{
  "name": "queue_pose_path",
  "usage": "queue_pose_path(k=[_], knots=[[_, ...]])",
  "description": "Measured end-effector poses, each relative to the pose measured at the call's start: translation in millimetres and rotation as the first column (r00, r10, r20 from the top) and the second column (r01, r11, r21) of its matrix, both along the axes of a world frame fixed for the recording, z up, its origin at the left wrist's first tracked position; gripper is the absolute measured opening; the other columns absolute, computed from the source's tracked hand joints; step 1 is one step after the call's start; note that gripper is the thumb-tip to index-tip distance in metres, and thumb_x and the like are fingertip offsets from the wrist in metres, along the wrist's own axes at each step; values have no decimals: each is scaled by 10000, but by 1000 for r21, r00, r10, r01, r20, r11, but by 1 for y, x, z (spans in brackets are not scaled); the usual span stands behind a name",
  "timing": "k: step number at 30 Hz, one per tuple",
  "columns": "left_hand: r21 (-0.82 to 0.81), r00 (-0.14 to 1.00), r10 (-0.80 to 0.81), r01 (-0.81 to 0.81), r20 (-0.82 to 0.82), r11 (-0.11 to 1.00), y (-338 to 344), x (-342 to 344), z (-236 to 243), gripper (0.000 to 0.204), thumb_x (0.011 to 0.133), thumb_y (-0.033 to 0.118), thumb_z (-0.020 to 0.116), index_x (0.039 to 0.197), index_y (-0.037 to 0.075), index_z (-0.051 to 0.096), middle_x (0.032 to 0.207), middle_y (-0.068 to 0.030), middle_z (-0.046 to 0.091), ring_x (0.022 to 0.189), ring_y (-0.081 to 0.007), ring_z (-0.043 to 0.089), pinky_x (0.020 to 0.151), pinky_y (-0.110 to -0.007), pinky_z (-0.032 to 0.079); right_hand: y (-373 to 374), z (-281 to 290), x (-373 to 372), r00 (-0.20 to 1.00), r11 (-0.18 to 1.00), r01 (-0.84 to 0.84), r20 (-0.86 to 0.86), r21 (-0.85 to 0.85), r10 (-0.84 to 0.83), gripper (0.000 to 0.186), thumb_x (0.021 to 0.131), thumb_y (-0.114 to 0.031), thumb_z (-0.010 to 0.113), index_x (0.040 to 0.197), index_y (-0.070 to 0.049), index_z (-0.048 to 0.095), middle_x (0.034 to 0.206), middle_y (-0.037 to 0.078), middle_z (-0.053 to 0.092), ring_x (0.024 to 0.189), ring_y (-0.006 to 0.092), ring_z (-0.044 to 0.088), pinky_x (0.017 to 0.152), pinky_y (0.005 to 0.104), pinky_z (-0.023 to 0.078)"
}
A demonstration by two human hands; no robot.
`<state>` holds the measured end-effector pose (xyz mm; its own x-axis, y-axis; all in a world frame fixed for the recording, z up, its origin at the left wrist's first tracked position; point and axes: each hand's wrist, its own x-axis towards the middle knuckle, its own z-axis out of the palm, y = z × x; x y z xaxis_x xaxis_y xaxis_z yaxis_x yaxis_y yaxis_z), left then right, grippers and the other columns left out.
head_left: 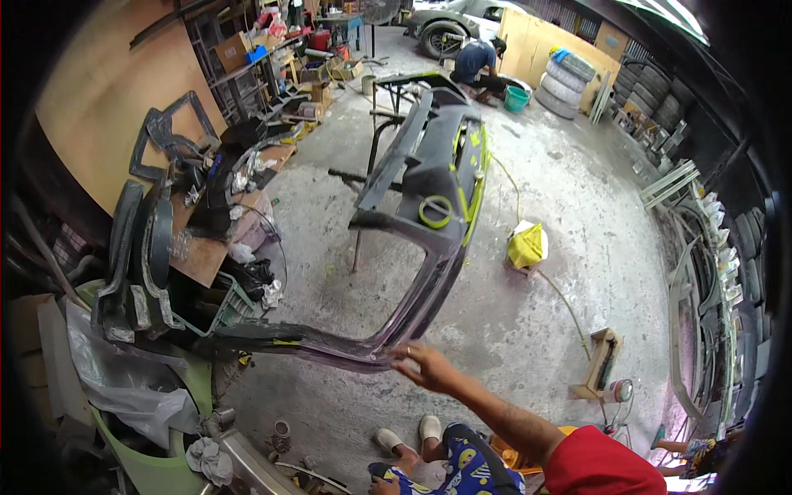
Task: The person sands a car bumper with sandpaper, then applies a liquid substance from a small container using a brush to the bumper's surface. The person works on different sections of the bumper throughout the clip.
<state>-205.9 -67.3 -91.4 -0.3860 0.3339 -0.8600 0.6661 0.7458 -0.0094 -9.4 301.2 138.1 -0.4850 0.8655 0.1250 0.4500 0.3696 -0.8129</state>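
My right hand (419, 367), below a red sleeve, reaches to the lower bend of a long black car body panel (313, 340), its fingers loosely bent and apart at the panel's surface. Toward the far end, the panel has a wider dark section (398, 157) edged with yellow-green tape, resting on a black stand (356, 257). A roll of yellow-green tape (435, 223) lies on that section. My left hand (385, 487) is low at the bottom edge, beside my blue patterned shorts, its fingers mostly out of frame.
A crouching person (474, 66) works beside a green bucket (516, 99) and stacked tires. Another person's arm (675, 447) shows at lower right. Cluttered parts (132, 256) line the left. A yellow-covered object (525, 246), a hose and a wooden box (596, 363) are on the floor at right.
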Motion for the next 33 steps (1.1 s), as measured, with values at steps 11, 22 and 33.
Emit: queue_pose_path(k=[11, 22, 33], knots=[[621, 821, -458, 169, 341, 765, 173, -8, 108, 315, 955, 286, 628, 918, -6, 737, 810, -173, 737, 804, -296, 746, 716, -423, 563, -258, -133, 268, 741, 265, 630, 464, -730, -485, 664, 951, -584, 639, 1250, 7, 690, 1110, 174, 740, 1019, 291, 706, 937, 386, 538], [755, 786, -225, -404, 575, 517, 574, 214, 280, 243, 981, 249, 668, 961, 9, 700, 667, -44, 665, 537, -98, 576, 521, -275, 442, 68, -184, 437, 746, 619, 655, 236, -433, -623, 313, 962, -316, 687, 960, -9, 748, 708, 76, 671, 584, 148, 598, 564, 340, 490], [533, 661, 394, -749, 638, 394, 699, 254, 256, 210, 944, 220, 738, 1016, 32, 679, 599, -34, 608, 427, -85, 475, 388, -241, 341, 455, -61, 390, 802, 805, 499, -182, -321, -569, 640, 794, -317, 894, 1333, -80, 643, 992, 73, 652, 719, 132, 594, 655, 299, 512]])
